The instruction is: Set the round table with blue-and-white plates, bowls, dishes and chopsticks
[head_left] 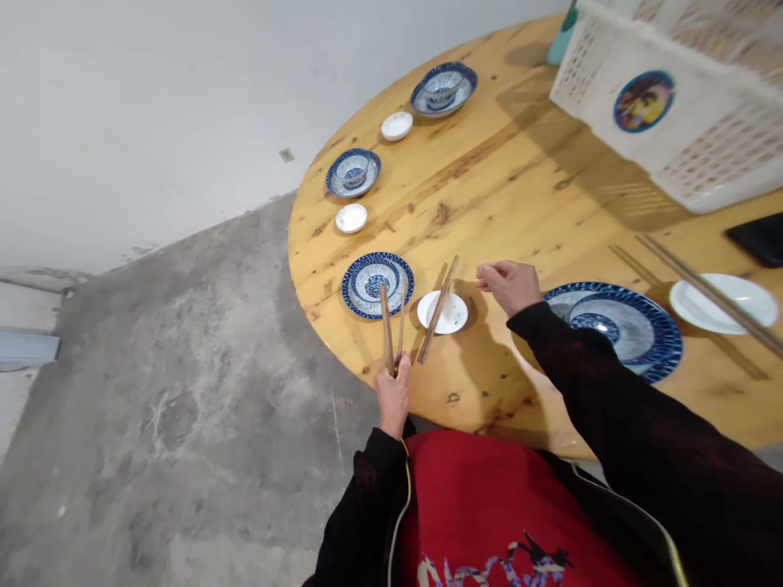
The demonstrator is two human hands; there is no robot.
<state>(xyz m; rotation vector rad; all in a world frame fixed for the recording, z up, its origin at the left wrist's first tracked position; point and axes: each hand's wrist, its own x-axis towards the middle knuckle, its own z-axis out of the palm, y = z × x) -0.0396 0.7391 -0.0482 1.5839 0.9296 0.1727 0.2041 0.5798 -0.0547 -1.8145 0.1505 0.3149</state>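
Observation:
My left hand (392,398) is closed round a pair of brown chopsticks (387,326) at the table's near edge; their tips reach over a blue-patterned plate (378,284). Another pair of chopsticks (438,310) lies slanted across a small white saucer (442,312) just right of that plate. My right hand (509,285) hovers right of the saucer with fingers loosely curled and nothing visible in them. Beside its sleeve lies a larger blue-patterned plate (617,326).
The round wooden table (489,187) carries two more blue plate-and-bowl sets (353,172) (444,87), each with a white saucer (351,218) (396,125). A white plastic basket (673,98) stands at the back right. More chopsticks (710,293) lie over a white dish (725,300). A dark object (758,238) lies at the right edge.

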